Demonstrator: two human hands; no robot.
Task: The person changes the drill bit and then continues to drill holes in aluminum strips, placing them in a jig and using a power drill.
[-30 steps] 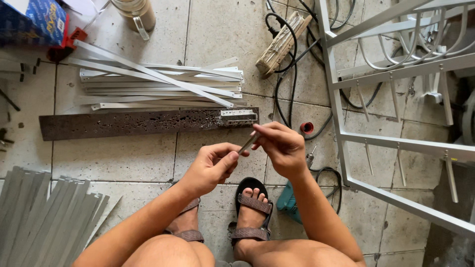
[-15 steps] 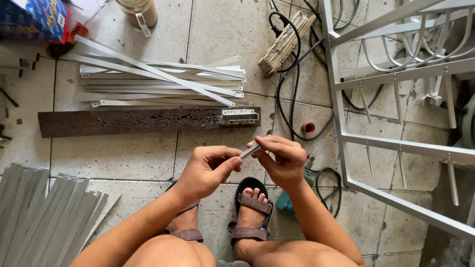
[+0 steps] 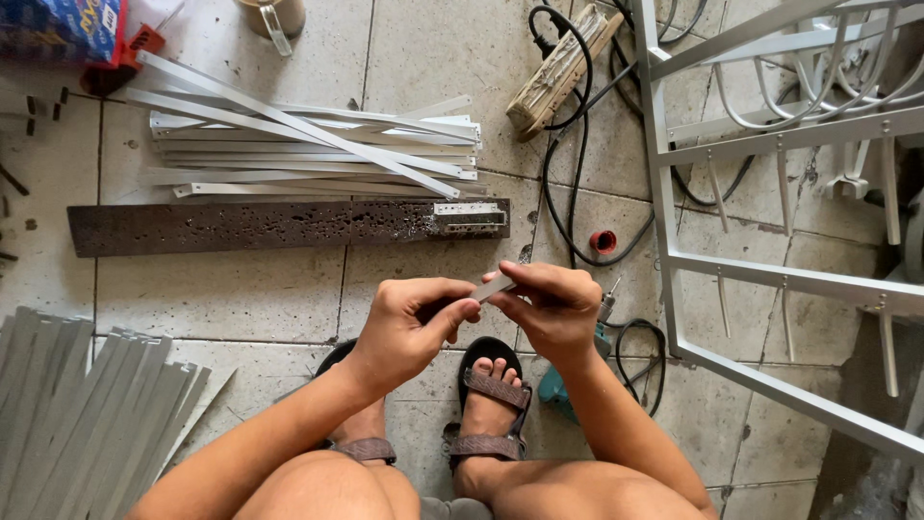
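My left hand point(image 3: 412, 325) and my right hand point(image 3: 551, 306) meet in front of me, above my sandalled feet. Both pinch a short, flat grey metal piece point(image 3: 493, 287) between their fingertips; only its middle shows. A dark, pitted wooden plank point(image 3: 260, 225) lies across the tiled floor just beyond my hands, with a small metal bracket point(image 3: 469, 217) on its right end. Behind the plank is a loose pile of long grey metal strips point(image 3: 308, 149).
Another stack of grey strips point(image 3: 82, 424) lies at lower left. A grey welded metal frame point(image 3: 770, 274) stands at right. Black cables point(image 3: 573, 144), a wooden block point(image 3: 563, 67), a red cap point(image 3: 603, 241) and a teal power drill point(image 3: 563, 380) lie about.
My left hand rose and closed in on my right hand until both hold the small metal piece. The piece went from upright to nearly level.
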